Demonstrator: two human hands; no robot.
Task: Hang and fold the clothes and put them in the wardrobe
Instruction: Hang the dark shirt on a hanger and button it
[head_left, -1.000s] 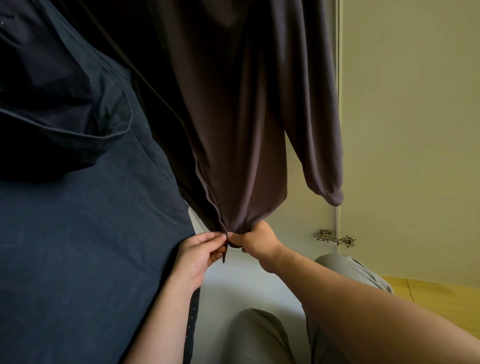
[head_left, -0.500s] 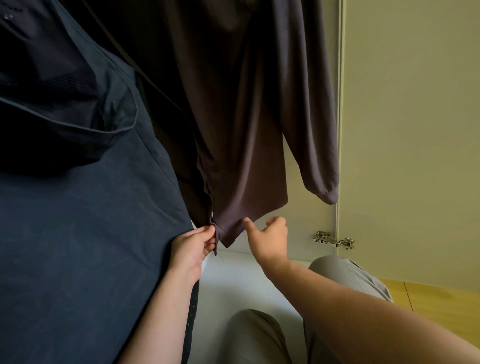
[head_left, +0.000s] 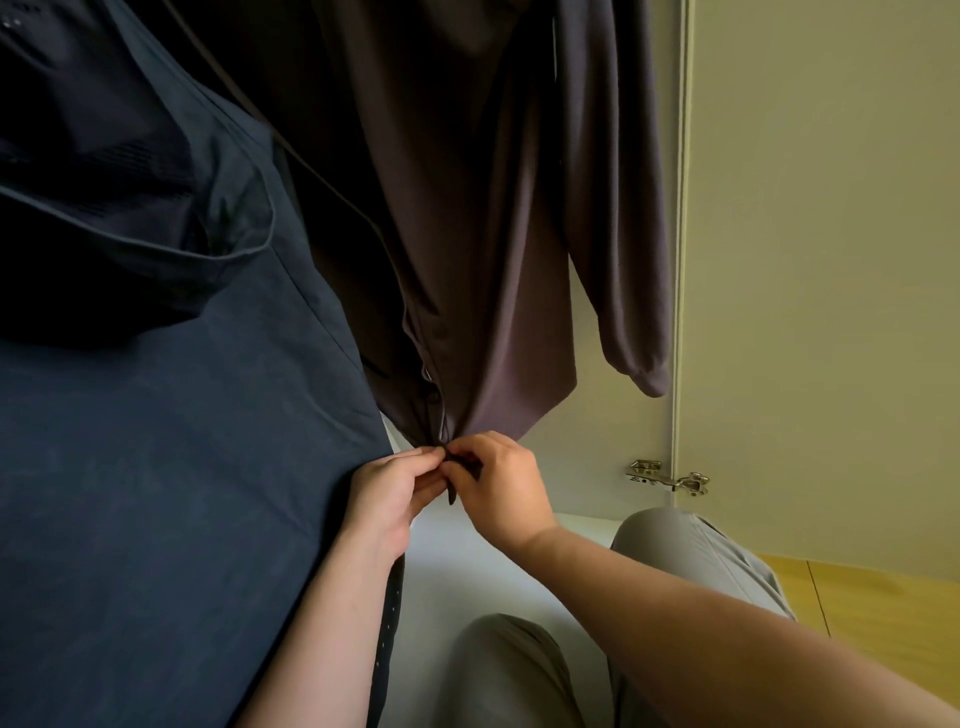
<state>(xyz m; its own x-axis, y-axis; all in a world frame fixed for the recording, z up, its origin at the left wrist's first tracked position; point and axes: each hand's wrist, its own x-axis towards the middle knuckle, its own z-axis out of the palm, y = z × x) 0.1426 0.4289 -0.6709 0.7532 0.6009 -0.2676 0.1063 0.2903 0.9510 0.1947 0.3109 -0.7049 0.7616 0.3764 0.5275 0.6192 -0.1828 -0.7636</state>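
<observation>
Returned, right hand (head_left: 501, 486) pinches brown shirt (head_left: 493, 234) at hem; left hand (head_left: 387, 491) pinches it too.

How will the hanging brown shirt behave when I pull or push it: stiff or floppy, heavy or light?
Probably floppy: the brown shirt drapes in soft folds and bunches where the left hand and right hand pinch its hem. Likely light: its sleeve hangs limp. Pushed, it would probably swing, since it hangs free.

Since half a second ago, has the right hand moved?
Yes. The right hand moved left, away from the door hinge, and now pinches the hem of the brown shirt beside the left hand.
</observation>
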